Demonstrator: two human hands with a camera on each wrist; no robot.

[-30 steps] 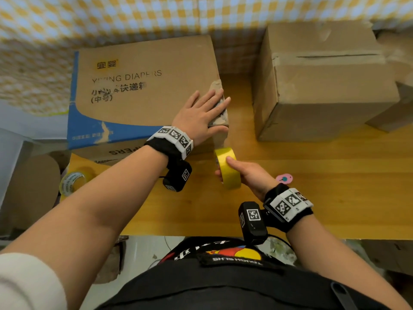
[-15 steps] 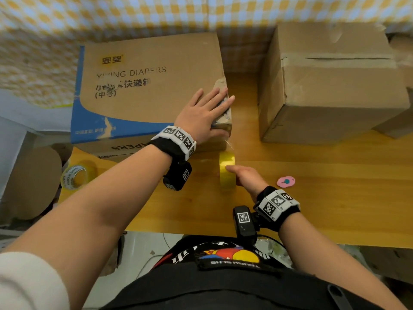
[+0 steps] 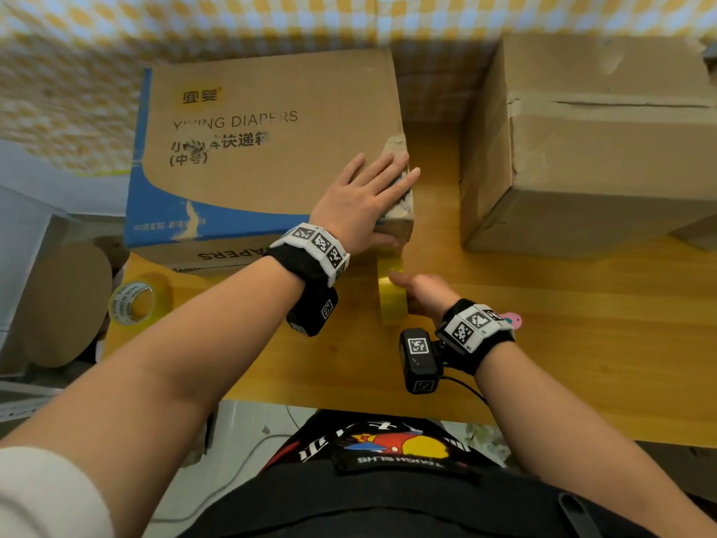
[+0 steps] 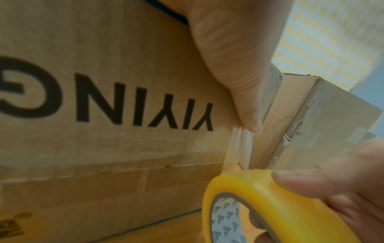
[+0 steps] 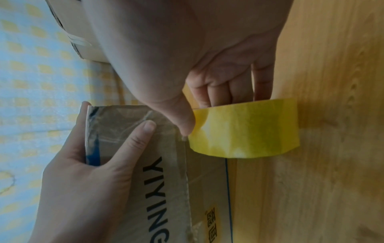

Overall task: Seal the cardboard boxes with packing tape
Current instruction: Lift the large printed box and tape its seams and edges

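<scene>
A printed diaper box [image 3: 264, 149] lies at the table's left. My left hand [image 3: 366, 203] lies flat on its top near-right corner, fingers straight, thumb [image 4: 245, 102] pressing a clear tape strip [image 4: 239, 148] against the box's front face [image 5: 158, 189]. My right hand [image 3: 425, 295] grips a yellow tape roll [image 3: 392, 293] just below that corner, fingers through its core and thumb on its outer face [image 5: 245, 128]. The strip runs from the roll [image 4: 270, 205] up to the box. A second plain cardboard box [image 3: 593, 149] stands at the right.
Another tape roll [image 3: 134, 302] lies at the table's left near edge. A small pink item [image 3: 510, 318] sits behind my right wrist. The checked wall [image 3: 232, 21] is close behind both boxes. Bare wooden table [image 3: 582, 343] stretches right of my hands.
My right hand has carried the yellow roll a little nearer to the box's lower front corner. The left hand stays pressed on the box corner.
</scene>
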